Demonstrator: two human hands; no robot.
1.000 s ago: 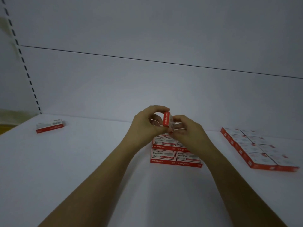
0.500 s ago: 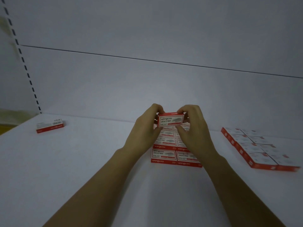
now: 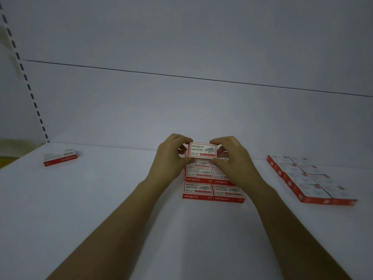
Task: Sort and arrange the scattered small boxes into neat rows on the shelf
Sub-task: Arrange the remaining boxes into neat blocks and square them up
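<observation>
Two forearms are reaching in from six o'clock across the shelf (image 3: 96, 215). Just past them, a block (image 3: 213, 191) of red-and-white boxes is lying flat in two columns, its front pair sitting square and label-up. The hands are hiding the farther rows, so I cannot count them.

Above the block's far end, the left hand (image 3: 168, 158) and right hand (image 3: 234, 161) are pinching one box (image 3: 202, 150) between them. Each is curling its fingertips onto a short end, and the label is tilting toward the camera. The box seems to be hanging clear over the back rows rather than resting on them.

At nine o'clock from the hands, well apart, a stray box (image 3: 60, 157) is lying askew by itself. At three o'clock, a second block (image 3: 308, 178) is running at an angle toward the back wall (image 3: 181, 108).

The likely step is setting the held box down at twelve o'clock of the block. Several things could go wrong:

- **Crooked landing:** the hands are covering the landing spot, which is inviting a crooked seat or an overlap on a neighbour.
- **Rows nudged:** fingertips wedging between boxes on release could be pushing the light rows out of line.
- **Pivot and drop:** a pinch on the ends alone is leaving the box free to pivot and drop.
</observation>
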